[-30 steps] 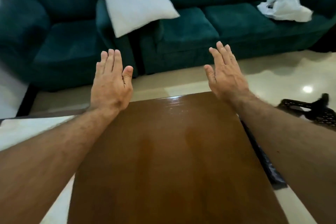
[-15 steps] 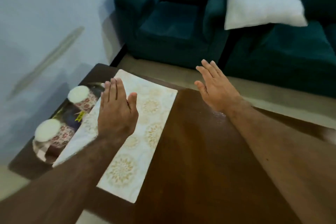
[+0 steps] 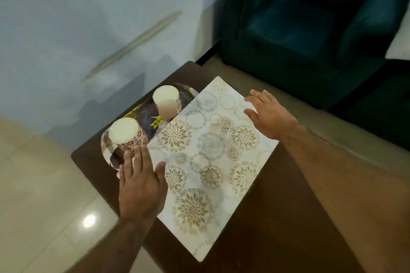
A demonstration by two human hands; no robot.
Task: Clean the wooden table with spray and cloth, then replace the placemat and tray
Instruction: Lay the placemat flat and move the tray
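Both hands have dropped toward the placemat (image 3: pixel 206 153): left hand (image 3: pixel 142 186) and right hand (image 3: pixel 269 115) flat-fingered, holding nothing; I'd grip opposite edges evenly, clear of the tray (image 3: pixel 106 150) beyond my left fingertips.

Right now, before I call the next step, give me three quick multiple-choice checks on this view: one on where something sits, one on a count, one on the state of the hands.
1. Where does the tray lie relative to the placemat?
A. on the sofa
B. at the placemat's left edge, partly under it
C. on the floor

2. How many cups stand on the tray?
A. one
B. two
C. four

3. What are the hands doing?
A. both open with straight fingers over the placemat's edges
B. both gripping a spray bottle
C. one holding a cloth

Answers: 1 B, the placemat's edge covers part of the tray on the wooden table. 2 B, a far cup and a near cup show. 3 A, the left hand and right hand hold nothing.
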